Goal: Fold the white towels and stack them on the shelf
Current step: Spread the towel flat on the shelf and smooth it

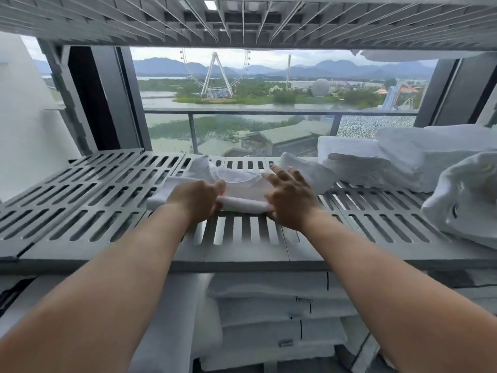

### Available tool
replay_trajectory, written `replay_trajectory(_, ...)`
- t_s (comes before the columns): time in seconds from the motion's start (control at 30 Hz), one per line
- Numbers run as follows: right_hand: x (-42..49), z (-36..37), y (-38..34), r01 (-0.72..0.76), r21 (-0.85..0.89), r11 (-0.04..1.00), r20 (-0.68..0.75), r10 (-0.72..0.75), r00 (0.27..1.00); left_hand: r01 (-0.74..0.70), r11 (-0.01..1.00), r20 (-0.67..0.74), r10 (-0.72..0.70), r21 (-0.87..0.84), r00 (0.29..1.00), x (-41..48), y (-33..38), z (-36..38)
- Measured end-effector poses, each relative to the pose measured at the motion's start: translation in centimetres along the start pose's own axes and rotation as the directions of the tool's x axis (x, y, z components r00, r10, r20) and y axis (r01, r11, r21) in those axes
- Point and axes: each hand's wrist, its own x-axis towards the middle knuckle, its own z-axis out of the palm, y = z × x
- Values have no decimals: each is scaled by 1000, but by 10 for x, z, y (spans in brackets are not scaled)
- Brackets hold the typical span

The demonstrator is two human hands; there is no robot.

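The left hand (195,199) gripped the rolled near edge of a white towel (242,188). Its fingers were hidden behind the back of the hand, and only the thumb showed. The right hand (289,196) pressed on the other end of the roll with spread, nearly straight fingers, and its thumb was hidden below. The towel lay in the middle of the grey slotted shelf (94,200). Its far part was blurred, so I could not tell whether the white piece behind the right hand belonged to it. There were two hands and one towel under them. On the right of the same shelf lay two piles of folded towels (419,149) and one crumpled towel (468,200), cut off by the frame edge. Below, a lower stack (269,308) showed about four layers, partly hidden by the arms. An upper shelf (242,20) was overhead. Behind, a window (242,125) showed water, a Ferris wheel (216,74) and mountains.
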Motion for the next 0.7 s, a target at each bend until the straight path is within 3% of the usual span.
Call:
replay_trajectory(0.13,-13,-14,-3,67,-52,996,59,-64,996,39,994,19,-41,97,999,-14,15,-7)
replay_trajectory(0.27,-26,-24,-1,-85,-51,995,149,92,985,77,997,226,-71,-16,972,-18,18,-22)
replay_trajectory(0.37,-37,-27,3,-189,-64,980,153,197,968,141,983,305,-99,-118,947,-17,18,-33)
replay_trajectory(0.53,-34,-30,7,-357,-103,928,168,370,914,196,980,167,-190,-21,968,-10,23,-25)
replay_trajectory(0.7,-20,-27,9,-376,3,927,82,374,924,238,968,-40,-241,-77,970,7,20,-10)
